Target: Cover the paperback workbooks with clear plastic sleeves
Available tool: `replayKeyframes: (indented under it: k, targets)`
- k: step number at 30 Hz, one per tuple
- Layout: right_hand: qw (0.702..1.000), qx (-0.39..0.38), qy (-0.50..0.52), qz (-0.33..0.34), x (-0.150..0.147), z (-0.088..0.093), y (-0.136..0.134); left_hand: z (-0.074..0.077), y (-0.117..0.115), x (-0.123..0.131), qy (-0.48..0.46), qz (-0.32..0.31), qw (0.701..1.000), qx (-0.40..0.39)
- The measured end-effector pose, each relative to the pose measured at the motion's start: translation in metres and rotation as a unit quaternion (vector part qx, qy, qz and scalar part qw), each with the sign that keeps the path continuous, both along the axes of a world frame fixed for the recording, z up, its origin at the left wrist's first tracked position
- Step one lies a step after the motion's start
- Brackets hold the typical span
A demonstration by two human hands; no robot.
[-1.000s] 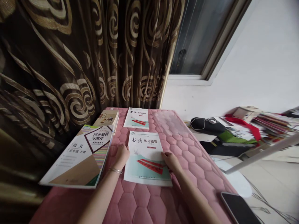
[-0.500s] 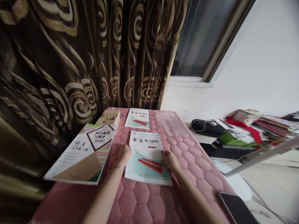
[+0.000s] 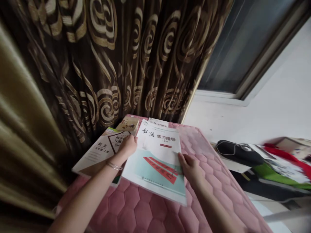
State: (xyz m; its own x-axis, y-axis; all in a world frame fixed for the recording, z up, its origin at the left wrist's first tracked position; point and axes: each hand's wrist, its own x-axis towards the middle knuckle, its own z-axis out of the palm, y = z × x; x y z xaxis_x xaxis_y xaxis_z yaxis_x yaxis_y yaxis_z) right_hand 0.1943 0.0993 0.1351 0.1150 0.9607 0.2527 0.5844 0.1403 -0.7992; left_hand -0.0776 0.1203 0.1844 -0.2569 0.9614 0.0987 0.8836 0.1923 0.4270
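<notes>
Between my two hands is a white and teal calligraphy workbook (image 3: 155, 161) with a red banner on its cover. My left hand (image 3: 128, 146) grips its left edge and wears a thin silver bracelet at the wrist. My right hand (image 3: 190, 166) pinches the right edge, thumb on top. The workbook appears raised off the pink quilted surface (image 3: 145, 210) and tilted. Behind it a second, similar workbook (image 3: 157, 122) is mostly covered. To the left, partly behind my left arm, lies a white and brown exercise book (image 3: 97, 150).
A tan-covered book stack (image 3: 128, 124) sits at the back left, by a dark patterned curtain (image 3: 145, 64). Right of the surface are a black case with a white cable (image 3: 238, 152), a green item (image 3: 274, 176), a red strip (image 3: 289, 158) and papers. A window (image 3: 233, 48) is above.
Both hands have lifted the workbook toward me, and it now overlaps the second workbook behind. The view has shifted left, and the phone at the lower right is out of sight.
</notes>
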Motion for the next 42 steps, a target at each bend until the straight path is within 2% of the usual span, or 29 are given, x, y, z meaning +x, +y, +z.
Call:
replayKeyframes:
  k: [3, 6, 10, 13, 16, 20, 27, 36, 42]
  targets:
    - [0.998, -0.01, 0.036, 0.049, -0.055, 0.008, -0.001, 0.018, -0.01, -0.055, 0.012, 0.03, 0.999, -0.031]
    - [0.991, -0.025, 0.086, 0.1, -0.111, 0.004, 0.0, 0.024, -0.018, -0.107, 0.02, 0.068, 0.995, -0.065]
    - [0.982, -0.046, 0.109, 0.146, -0.172, -0.01, 0.003, 0.014, -0.024, -0.16, 0.023, 0.13, 0.985, -0.107]
    - [0.984, -0.024, 0.09, 0.15, -0.2, -0.021, 0.006, -0.001, -0.026, -0.182, 0.025, 0.164, 0.979, -0.115]
    - [0.99, -0.008, 0.052, 0.132, -0.214, -0.032, 0.009, -0.016, -0.029, -0.19, 0.023, 0.165, 0.98, -0.108]
    - [0.988, -0.051, 0.03, 0.144, -0.217, -0.044, 0.01, -0.029, -0.032, -0.191, 0.03, 0.148, 0.985, -0.079]
    - [0.991, -0.033, -0.003, 0.126, -0.22, -0.052, 0.011, -0.031, -0.032, -0.193, 0.04, 0.119, 0.991, -0.046]
    - [0.992, -0.046, -0.002, 0.121, -0.222, -0.052, 0.014, -0.041, -0.027, -0.197, 0.058, 0.115, 0.991, -0.037]
    - [0.994, -0.033, -0.004, 0.107, -0.221, -0.055, 0.016, -0.041, -0.027, -0.197, 0.063, 0.117, 0.991, -0.034]
